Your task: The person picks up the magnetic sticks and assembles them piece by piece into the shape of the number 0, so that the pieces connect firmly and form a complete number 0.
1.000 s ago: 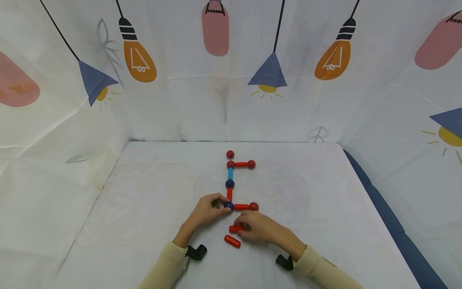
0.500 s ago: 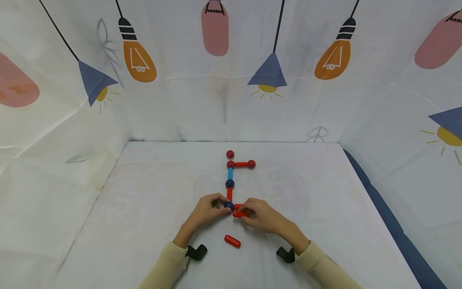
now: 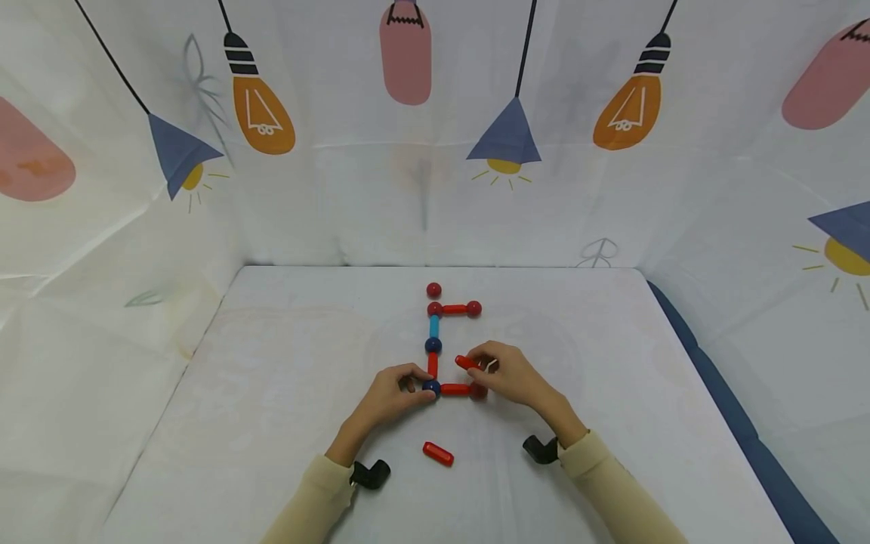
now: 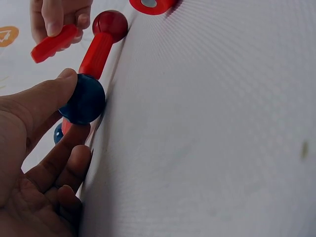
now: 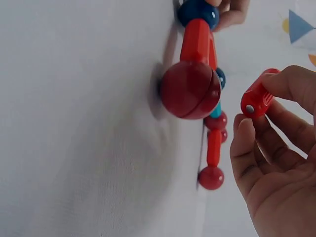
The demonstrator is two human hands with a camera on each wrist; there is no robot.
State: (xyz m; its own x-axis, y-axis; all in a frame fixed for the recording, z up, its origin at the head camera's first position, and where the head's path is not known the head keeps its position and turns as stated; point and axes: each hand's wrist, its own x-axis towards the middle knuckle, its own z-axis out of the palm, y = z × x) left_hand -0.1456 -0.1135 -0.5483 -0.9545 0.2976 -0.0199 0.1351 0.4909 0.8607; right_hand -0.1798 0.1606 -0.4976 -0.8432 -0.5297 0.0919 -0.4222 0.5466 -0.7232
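My left hand (image 3: 390,394) pinches a dark blue ball (image 4: 85,100) at the near corner of a chain of magnetic rods and balls. From that ball a red rod (image 3: 455,390) runs right to a red ball (image 5: 190,90). Another red rod (image 3: 433,365) leads away to a second dark blue ball (image 3: 433,345), then a light blue rod (image 3: 434,326) and a red ball (image 3: 435,308). My right hand (image 3: 513,374) holds a loose red rod (image 5: 258,94) between thumb and fingers, raised above the near branch and apart from the chain; its metal end shows in the right wrist view.
At the far end a red rod (image 3: 455,309) extends right to a red ball (image 3: 473,308). A separate-looking red ball (image 3: 433,290) sits just beyond. One more red rod (image 3: 438,453) lies on the white table (image 3: 306,332) in front of the chain. Printed cloth (image 3: 340,204) stands behind.
My right hand has lifted the red rod from the table near the front and carried it away from me, past the near branch. The left hand stays on the dark blue ball.
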